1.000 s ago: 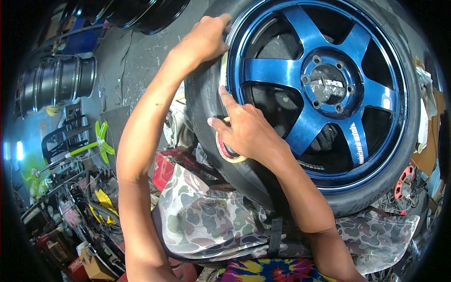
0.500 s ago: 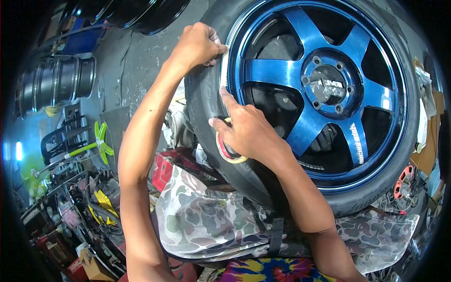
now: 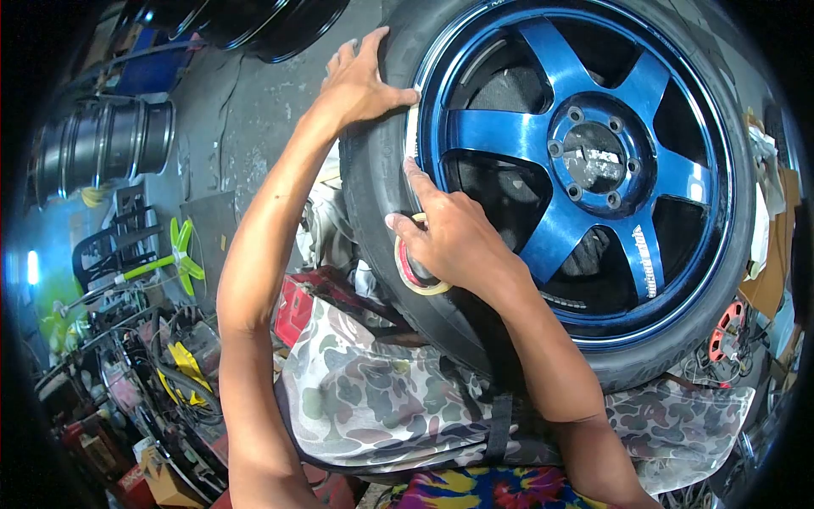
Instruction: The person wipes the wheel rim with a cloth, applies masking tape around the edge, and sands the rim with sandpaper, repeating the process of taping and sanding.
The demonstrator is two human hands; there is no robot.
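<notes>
A blue six-spoke wheel (image 3: 500, 133) with a black tire (image 3: 373, 195) fills the upper right. Along the left side of the rim edge runs a pale strip of tape (image 3: 413, 131). At the strip's upper end, my left hand (image 3: 360, 85) presses with the thumb, its other fingers spread over the tire. My right hand (image 3: 458, 237) has its index finger on the strip's lower end and holds a roll of tape (image 3: 426, 284) with a red inner ring, partly hidden under the palm.
Black rims (image 3: 106, 140) stand at the left. A green fan (image 3: 181, 259) and cluttered tools with a yellow part (image 3: 188, 373) are at the lower left. Camouflage cloth (image 3: 373, 399) covers the lap; a red reel (image 3: 727, 332) sits at the right.
My left hand has opened from a pinch, its fingers spreading up and away while the thumb stays at the tape. My right hand and the roll shift slightly right with the view.
</notes>
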